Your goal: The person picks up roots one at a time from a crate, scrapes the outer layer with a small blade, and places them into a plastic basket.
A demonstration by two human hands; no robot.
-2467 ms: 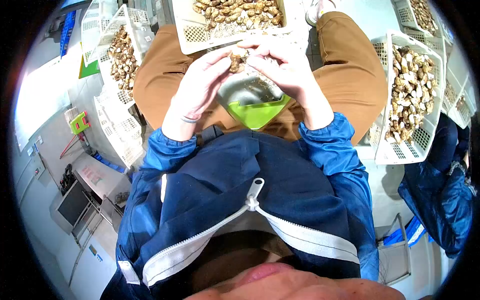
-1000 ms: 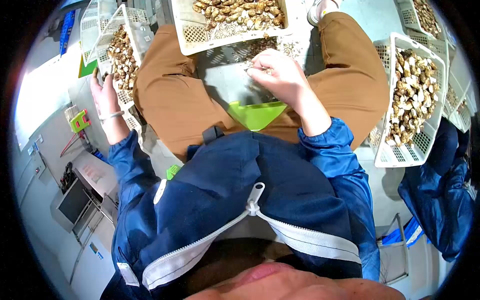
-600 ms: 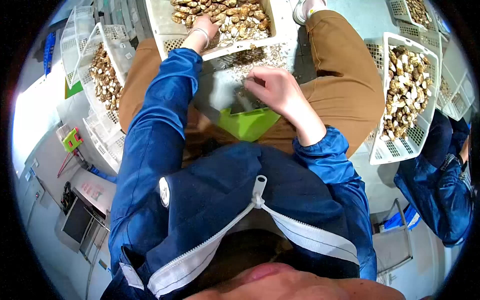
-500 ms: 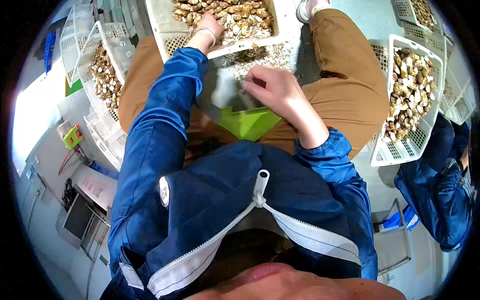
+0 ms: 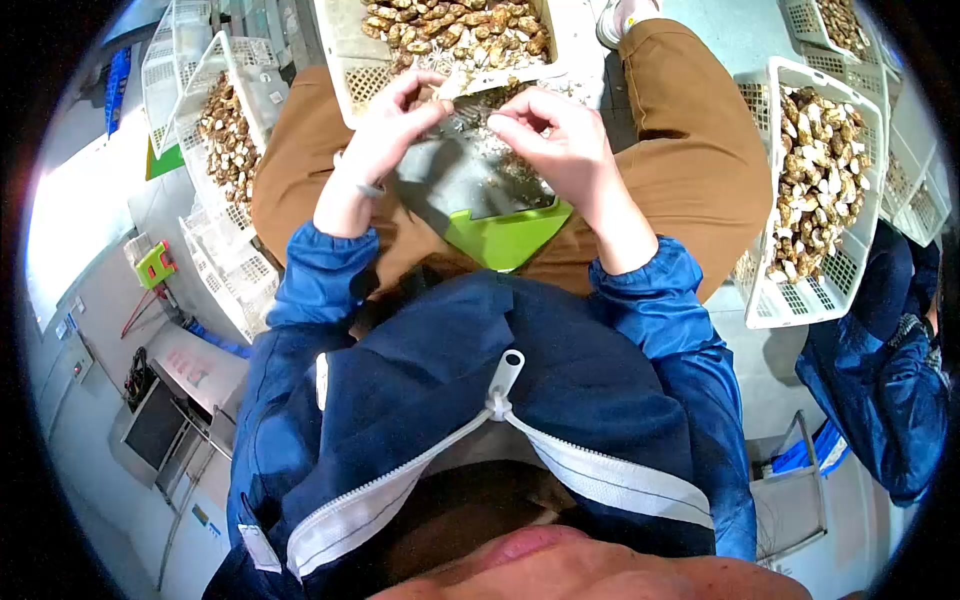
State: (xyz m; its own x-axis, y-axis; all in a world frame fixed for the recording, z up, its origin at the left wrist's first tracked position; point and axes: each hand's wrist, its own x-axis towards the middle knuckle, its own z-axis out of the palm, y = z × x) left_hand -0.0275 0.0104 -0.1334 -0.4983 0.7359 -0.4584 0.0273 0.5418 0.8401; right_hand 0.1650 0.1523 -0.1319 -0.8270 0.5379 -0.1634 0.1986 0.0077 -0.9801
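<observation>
Near the front edge of a white crate (image 5: 352, 85) of brown mushrooms (image 5: 450, 22), my left hand (image 5: 385, 130) holds a small pale-and-brown mushroom (image 5: 455, 87) between thumb and fingers. To its right, my right hand (image 5: 565, 140) is closed in a pinch, with its fingertips close to the mushroom. Whatever sits in that pinch is too small to make out. Below both hands, between the knees, lies a bright green scoop-like piece (image 5: 508, 236), with brown and pale scraps (image 5: 510, 165) just above it.
A white crate (image 5: 795, 310) of mushrooms stands at the right, with more crates behind it. Another mushroom-filled crate (image 5: 262, 90) is at the left, above stacked white baskets (image 5: 240, 280). A co-worker's blue sleeve (image 5: 880, 390) shows at the far right.
My left hand has come back from inside the crate, toward me, and now has a mushroom in it. My right hand has stayed in nearly the same place, slightly higher.
</observation>
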